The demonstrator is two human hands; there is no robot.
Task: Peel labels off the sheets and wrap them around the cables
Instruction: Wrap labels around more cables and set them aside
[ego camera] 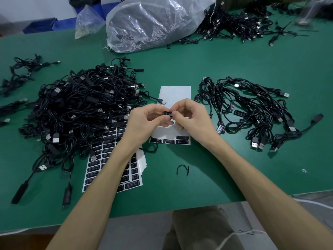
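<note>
My left hand [144,120] and my right hand [189,117] meet over the middle of the green table, both pinching a small black cable controller [167,113] with a label on it. Under them lies a nearly bare white label sheet [175,94] with a few black labels left along its near edge. A stack of full label sheets [111,159] lies below my left forearm. A big heap of black USB cables [81,105] sits to the left. A smaller bunch of labelled cables [252,112] lies to the right.
A clear plastic sack [153,24] lies at the back, with more cables [243,24] to its right. Loose cables [19,73] lie at the far left. A small black wire tie [182,169] rests near the table's front edge [180,208].
</note>
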